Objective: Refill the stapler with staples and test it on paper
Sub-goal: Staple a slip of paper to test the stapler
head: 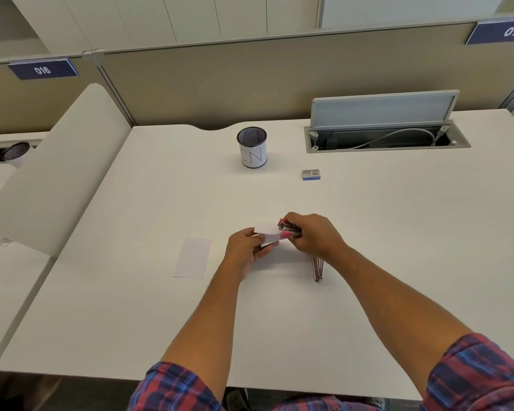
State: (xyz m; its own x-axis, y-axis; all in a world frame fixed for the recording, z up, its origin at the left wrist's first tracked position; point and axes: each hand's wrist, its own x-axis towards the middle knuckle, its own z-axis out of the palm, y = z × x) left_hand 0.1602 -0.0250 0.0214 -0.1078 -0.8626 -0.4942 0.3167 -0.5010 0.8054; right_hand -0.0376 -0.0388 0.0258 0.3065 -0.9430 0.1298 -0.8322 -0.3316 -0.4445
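Centrally, the right hand [312,235] gripped a pink stapler [288,229] whose front end closed over a small paper slip [269,234], pinched from the other side by the left hand [244,247], both just above the white desk [131,292]. Beside the left hand lay another paper sheet [193,258]; near the right wrist, a metal tool [317,269]. Farther back stood a mesh cup [252,147] and a staple box [311,174].

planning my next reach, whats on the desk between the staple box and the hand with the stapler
Nothing: in the head view, the desk is bare between the staple box and the right hand gripping the stapler.
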